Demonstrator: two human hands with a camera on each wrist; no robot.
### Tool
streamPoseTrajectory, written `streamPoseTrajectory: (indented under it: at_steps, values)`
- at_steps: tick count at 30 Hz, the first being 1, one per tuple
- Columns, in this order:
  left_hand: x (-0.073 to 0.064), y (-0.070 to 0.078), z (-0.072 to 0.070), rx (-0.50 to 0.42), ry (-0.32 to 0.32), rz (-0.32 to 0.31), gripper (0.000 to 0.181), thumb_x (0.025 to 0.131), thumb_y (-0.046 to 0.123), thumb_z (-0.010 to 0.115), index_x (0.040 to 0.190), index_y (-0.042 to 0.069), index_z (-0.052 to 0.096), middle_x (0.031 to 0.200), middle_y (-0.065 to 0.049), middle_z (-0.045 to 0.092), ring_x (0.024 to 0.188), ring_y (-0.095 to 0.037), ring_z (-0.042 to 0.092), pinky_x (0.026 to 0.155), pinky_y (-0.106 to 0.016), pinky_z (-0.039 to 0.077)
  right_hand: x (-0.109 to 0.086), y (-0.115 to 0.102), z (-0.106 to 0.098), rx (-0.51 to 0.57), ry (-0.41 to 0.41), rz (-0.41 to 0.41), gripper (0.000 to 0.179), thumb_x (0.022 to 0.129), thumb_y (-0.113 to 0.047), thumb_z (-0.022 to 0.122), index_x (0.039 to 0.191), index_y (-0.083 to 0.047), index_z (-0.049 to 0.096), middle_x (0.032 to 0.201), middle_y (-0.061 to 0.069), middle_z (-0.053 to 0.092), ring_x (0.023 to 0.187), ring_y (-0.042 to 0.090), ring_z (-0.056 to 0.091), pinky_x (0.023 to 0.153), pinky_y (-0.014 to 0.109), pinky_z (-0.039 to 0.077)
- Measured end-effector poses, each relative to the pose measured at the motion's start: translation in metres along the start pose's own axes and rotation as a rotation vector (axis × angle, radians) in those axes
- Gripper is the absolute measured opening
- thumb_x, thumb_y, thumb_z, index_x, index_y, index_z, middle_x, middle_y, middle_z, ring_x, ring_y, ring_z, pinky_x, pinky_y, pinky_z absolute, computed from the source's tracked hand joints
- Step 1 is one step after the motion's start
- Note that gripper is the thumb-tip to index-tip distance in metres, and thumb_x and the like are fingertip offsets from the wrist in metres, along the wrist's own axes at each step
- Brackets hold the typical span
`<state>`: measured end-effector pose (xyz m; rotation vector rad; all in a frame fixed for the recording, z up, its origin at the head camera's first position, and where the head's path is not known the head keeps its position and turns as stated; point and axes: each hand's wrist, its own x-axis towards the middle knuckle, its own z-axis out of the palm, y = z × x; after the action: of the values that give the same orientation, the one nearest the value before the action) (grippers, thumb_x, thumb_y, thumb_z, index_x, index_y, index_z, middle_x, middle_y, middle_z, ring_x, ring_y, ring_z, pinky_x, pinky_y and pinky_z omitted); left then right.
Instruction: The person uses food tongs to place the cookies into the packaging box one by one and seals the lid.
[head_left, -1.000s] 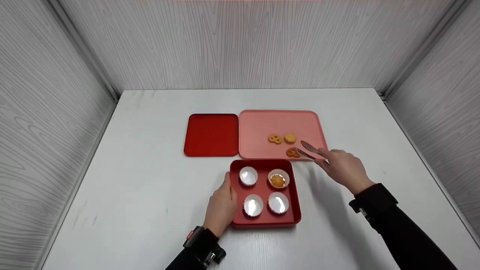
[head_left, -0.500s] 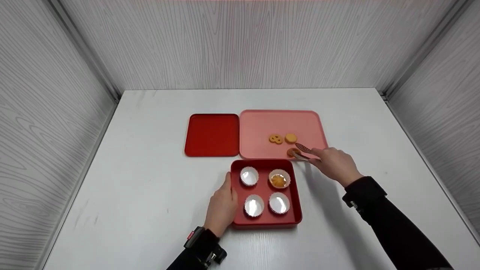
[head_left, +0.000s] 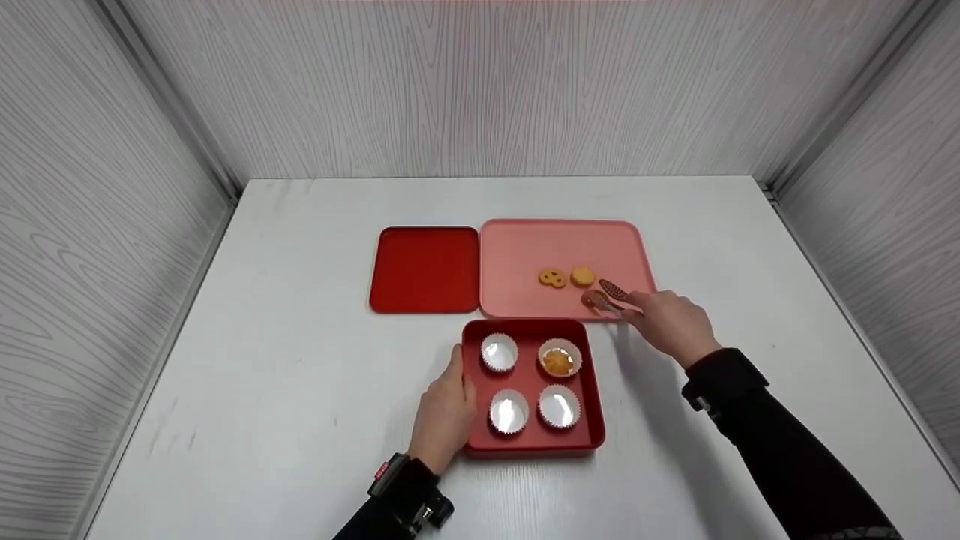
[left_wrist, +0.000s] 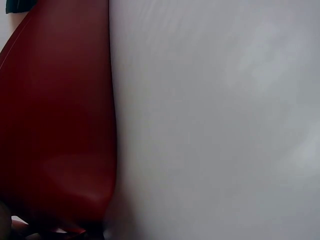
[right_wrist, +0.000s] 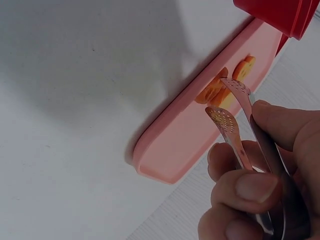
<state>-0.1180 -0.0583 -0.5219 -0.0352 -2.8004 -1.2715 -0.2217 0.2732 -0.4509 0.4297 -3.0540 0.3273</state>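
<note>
My right hand (head_left: 673, 324) grips metal tongs (head_left: 615, 289) with perforated tips, spread apart in the right wrist view. One tip overlaps a brown pretzel-shaped cookie (right_wrist: 212, 89) near the front edge of the pink tray (head_left: 525, 247); whether it presses on it I cannot tell. Behind lie a lighter pretzel cookie (head_left: 553, 277) and a round cookie (head_left: 583, 276). My left hand (head_left: 444, 409) holds the left side of a deep red box (head_left: 531, 379), its thumb along the wall. In the left wrist view, that box's wall (left_wrist: 60, 110) fills the left; most fingers are hidden.
Inside the box stand white paper cups (head_left: 508, 412); the back right one holds a flower-shaped cookie (head_left: 557, 364). A flat red tray (head_left: 424, 270) adjoins the pink tray's left. Wood-grain panels (head_left: 480, 90) enclose the white table (head_left: 262, 337).
My right hand moved left, bringing the tongs onto the brown cookie; their tips closed somewhat, then spread slightly. That cookie shifted a little right and back. My left hand stayed on the box.
</note>
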Motion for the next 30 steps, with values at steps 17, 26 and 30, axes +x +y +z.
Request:
streamPoseTrajectory:
  at_steps: [17, 26, 30]
  values:
    - [0.002, -0.002, 0.002, 0.015, 0.021, 0.015, 0.052, 0.105, 0.014, 0.05, 0.153, -0.005, 0.04, 0.139, -0.023, 0.061, 0.112, -0.035, 0.068, 0.094, -0.05, 0.055, -0.006, 0.023, -0.002, 0.019, -0.04, -0.012, 0.026, 0.099, -0.026, 0.066, 0.117, -0.008, 0.073, 0.099, 0.022, 0.074, 0.079, 0.042, 0.068, 0.06, 0.055, 0.05]
    - [0.002, -0.002, 0.001, 0.018, 0.015, 0.011, 0.052, 0.105, 0.013, 0.051, 0.153, -0.005, 0.04, 0.135, -0.025, 0.063, 0.107, -0.036, 0.069, 0.092, -0.05, 0.055, -0.002, 0.034, -0.008, 0.031, -0.15, -0.009, 0.039, 0.103, -0.03, 0.06, 0.13, -0.004, 0.069, 0.119, 0.026, 0.07, 0.101, 0.048, 0.067, 0.078, 0.06, 0.053]
    - [0.001, -0.002, 0.001, 0.009, 0.014, 0.013, 0.053, 0.105, 0.014, 0.051, 0.153, -0.005, 0.04, 0.138, -0.024, 0.061, 0.111, -0.035, 0.068, 0.095, -0.05, 0.054, 0.002, 0.04, -0.011, 0.037, -0.185, 0.006, 0.045, 0.103, -0.033, 0.059, 0.136, -0.002, 0.065, 0.127, 0.026, 0.067, 0.11, 0.049, 0.065, 0.085, 0.061, 0.052]
